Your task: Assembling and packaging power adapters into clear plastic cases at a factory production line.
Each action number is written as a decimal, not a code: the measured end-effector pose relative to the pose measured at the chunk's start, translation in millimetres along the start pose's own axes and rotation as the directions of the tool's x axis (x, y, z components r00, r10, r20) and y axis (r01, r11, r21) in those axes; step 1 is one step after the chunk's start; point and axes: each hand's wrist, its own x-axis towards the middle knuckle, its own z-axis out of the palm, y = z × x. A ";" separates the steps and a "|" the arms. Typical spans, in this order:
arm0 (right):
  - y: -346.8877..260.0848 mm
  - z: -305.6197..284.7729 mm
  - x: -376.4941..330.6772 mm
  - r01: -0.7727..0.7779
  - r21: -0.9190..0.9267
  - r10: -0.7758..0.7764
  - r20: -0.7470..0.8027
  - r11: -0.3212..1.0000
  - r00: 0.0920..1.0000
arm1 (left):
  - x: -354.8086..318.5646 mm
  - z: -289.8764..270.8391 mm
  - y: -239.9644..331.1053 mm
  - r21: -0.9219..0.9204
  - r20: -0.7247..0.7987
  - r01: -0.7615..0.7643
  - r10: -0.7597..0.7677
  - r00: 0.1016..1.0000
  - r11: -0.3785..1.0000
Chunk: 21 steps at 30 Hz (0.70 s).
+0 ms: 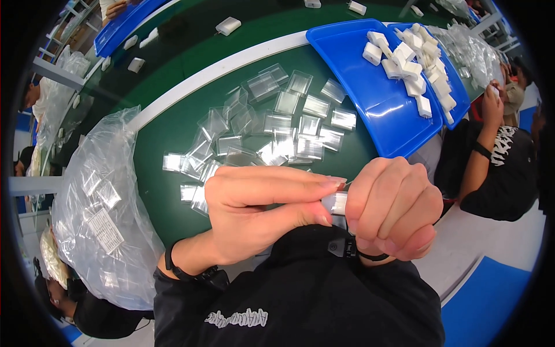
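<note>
In front of my chest, both hands meet at a small clear plastic sleeve (339, 203) with something whitish showing at it. My left hand (254, 202) is closed, its straight fingers and thumb pinching the sleeve's left end. Curled into a fist, my right hand (395, 205) grips the right end, which its fingers hide. Just beyond my left hand, several loose clear plastic sleeves (277, 122) lie scattered and overlapping on the green table (173, 124). White charger blocks (391, 68) are heaped in a blue tray (370, 95) at the far right.
A second blue tray (461, 95) with white blocks adjoins the first. At left hangs a large clear bag (95, 231) with sleeves inside. Beyond a white rail (225, 66), a dark green surface carries stray white blocks (228, 25). A co-worker in black (503, 168) sits at right.
</note>
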 end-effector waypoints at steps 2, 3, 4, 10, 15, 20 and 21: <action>-2.1 0.2 -0.1 0.018 -0.017 -0.018 0.019 1.000 1.000 | -0.6 0.5 1.0 0.027 -0.006 -0.012 0.012 1.000 1.000; -2.6 0.3 -0.3 0.037 -0.035 -0.036 0.041 0.999 0.999 | -0.5 0.4 1.7 0.022 0.004 -0.016 0.016 1.000 1.000; -1.6 0.1 -0.5 0.034 -0.030 -0.033 0.037 0.999 0.999 | -1.0 0.9 2.4 0.020 0.011 -0.017 0.017 1.000 1.000; -11.7 14.6 -3.4 0.011 0.106 0.000 -0.102 0.994 0.995 | 0.5 1.7 8.1 0.128 -0.003 0.119 -0.120 0.993 0.985; -6.7 15.1 2.9 -0.269 0.152 0.307 -0.562 0.951 0.768 | 5.7 2.2 16.1 -0.200 -0.042 0.433 -0.449 0.892 0.879; -6.4 19.1 2.9 -0.250 0.118 0.274 -0.523 0.961 0.807 | 7.3 0.9 11.4 -0.231 -0.042 0.444 -0.465 0.884 0.866; -5.4 18.7 2.7 -0.253 0.121 0.279 -0.520 0.960 0.807 | 6.4 1.0 10.4 -0.238 -0.063 0.428 -0.454 0.889 0.872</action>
